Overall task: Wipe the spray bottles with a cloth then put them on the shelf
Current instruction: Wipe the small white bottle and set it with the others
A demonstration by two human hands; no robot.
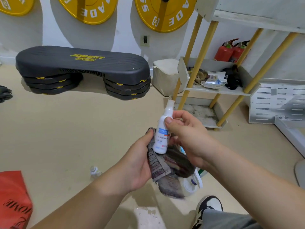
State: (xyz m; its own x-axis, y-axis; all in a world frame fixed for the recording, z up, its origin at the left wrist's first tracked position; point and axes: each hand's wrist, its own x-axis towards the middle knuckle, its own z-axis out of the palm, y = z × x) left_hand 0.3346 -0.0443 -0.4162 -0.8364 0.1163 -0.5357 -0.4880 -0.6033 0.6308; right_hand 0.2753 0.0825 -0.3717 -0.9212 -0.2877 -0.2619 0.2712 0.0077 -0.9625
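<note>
One slim white plastic spray bottle (pixel 162 138) is held above the floor, near the white-boarded shelf (pixel 221 90). The right hand (pixel 186 134) pinches its neck with curled thumb and fingers. The left hand (pixel 140 162) grips one frayed, striped woven cloth (pixel 166 164) at its base. One small clear bottle (pixel 94 171) lies on the floor.

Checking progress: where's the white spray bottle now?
Head view, centre: the right hand pinches the white spray bottle at its shoulder, its base against the cloth in the left hand.
</note>
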